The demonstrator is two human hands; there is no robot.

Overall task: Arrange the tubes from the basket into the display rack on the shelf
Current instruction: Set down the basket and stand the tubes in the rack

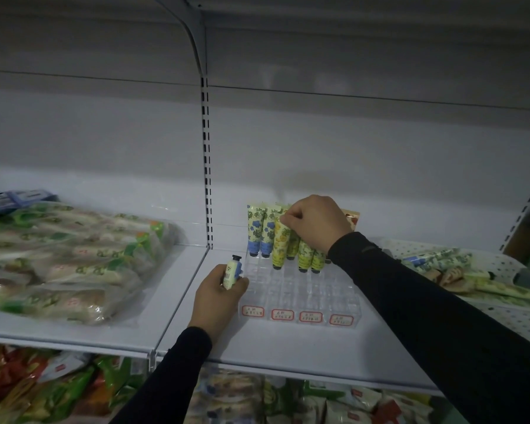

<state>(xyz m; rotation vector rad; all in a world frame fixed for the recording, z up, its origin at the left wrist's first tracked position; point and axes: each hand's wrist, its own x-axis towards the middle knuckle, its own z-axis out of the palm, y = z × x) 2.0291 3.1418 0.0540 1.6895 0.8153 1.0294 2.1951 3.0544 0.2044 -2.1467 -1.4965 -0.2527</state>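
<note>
A clear plastic display rack (300, 296) with four red-framed labels along its front stands on the white shelf (288, 347). Two blue floral tubes (262, 232) stand cap-down at its back left, with several yellow-green tubes beside them. My right hand (314, 223) pinches the top of one yellow tube (280, 244), which stands cap-down in the rack. My left hand (218, 296) rests at the rack's left edge and grips a pale tube with a black cap (232, 272), cap pointing up. An orange-patterned tube is partly hidden behind my right hand.
A white perforated basket (502, 270) at the right holds several more floral tubes (441, 260). Bagged goods in clear and green wrap (71, 258) fill the shelf's left section. A slotted upright (207, 166) divides the back wall. More packets lie on the lower shelf (43, 384).
</note>
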